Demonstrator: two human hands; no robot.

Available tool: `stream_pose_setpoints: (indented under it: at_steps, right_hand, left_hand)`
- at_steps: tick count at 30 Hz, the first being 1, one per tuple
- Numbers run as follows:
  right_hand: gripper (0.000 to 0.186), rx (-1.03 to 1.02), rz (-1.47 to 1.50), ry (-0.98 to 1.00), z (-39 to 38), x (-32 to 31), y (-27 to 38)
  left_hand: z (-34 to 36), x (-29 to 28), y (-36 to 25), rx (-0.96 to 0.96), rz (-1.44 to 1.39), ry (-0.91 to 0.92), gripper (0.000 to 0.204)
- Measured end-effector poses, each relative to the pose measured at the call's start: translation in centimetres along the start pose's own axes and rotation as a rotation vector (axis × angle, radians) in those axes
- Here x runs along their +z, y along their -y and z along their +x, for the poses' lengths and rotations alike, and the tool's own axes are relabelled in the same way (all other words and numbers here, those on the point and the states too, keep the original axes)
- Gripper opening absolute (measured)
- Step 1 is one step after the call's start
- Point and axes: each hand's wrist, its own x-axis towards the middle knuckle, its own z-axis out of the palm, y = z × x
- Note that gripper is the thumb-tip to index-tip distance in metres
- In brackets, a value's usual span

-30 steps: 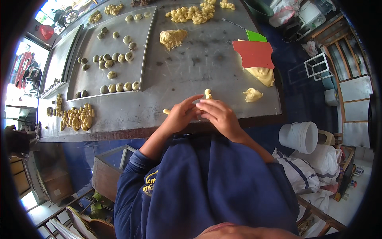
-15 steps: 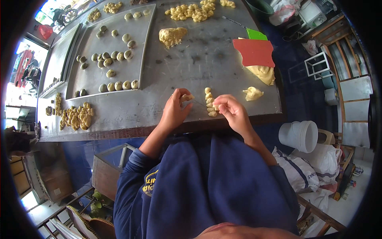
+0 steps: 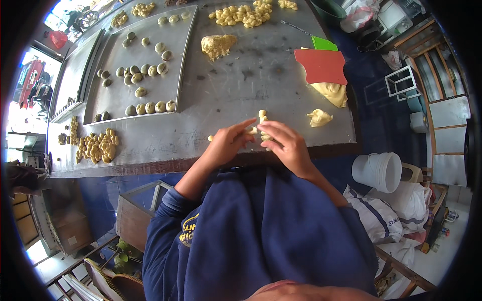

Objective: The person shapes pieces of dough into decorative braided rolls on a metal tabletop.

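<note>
A short row of small pale-yellow dough pieces [image 3: 262, 114] lies near the table's front edge, partly covered by my hands. My left hand [image 3: 226, 144] is at the left side of the row, its index finger stretched forward and a small dough piece [image 3: 252, 130] at its fingertips. Over the row reaches my right hand [image 3: 287, 145], thumb and fingers apart on either side of some pieces. Left of my left hand, a single dough piece [image 3: 211, 138] rests on the metal table [image 3: 241, 93].
A dough lump [image 3: 320, 118] lies to the right, near a larger dough mass [image 3: 332, 94] under a red scraper [image 3: 321, 66]. A tray [image 3: 150, 90] holds greenish balls. Dough piles sit at left [image 3: 98, 145] and far back [image 3: 243, 16]. Beyond the table's right corner stands a white bucket [image 3: 384, 171].
My left hand has moved right and slightly nearer me, toward the row. My right hand has shifted left over the row. A dough piece now shows left of my left hand.
</note>
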Motion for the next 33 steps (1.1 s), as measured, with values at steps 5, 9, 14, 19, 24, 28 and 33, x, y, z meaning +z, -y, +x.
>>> stream_pose_setpoints:
  at_steps: [5,9,14,19,24,28,33]
  right_hand:
    - [0.019,-0.253,-0.068,0.039,0.9,1.4,-1.4]
    - [0.015,0.254,0.286,0.185,0.7,0.8,-1.8]
    - [0.021,0.243,0.616,0.034,2.2,-0.5,-3.8]
    - [0.024,-0.065,-0.259,-0.011,3.4,0.1,-6.6]
    - [0.022,0.135,-0.316,0.091,2.9,1.6,-6.6]
    - [0.03,-0.203,-0.265,0.035,2.4,2.0,-3.0]
    - [0.033,-0.36,-0.269,0.059,1.8,3.3,-1.2]
  left_hand:
    - [0.1,0.1,-1.2,-0.053,-0.366,0.017,0.019]
    - [0.5,0.6,0.6,0.025,-0.227,-0.135,0.013]
    - [0.5,-0.3,2.5,-0.041,0.022,-0.359,0.016]
    - [0.3,0.7,4.0,0.033,-0.137,-0.379,0.027]
    - [0.3,0.5,3.2,0.096,-0.086,-0.376,0.021]
    - [0.2,0.2,3.5,0.124,-0.117,-0.299,0.029]
    - [0.2,0.5,1.8,0.127,-0.325,-0.216,0.04]
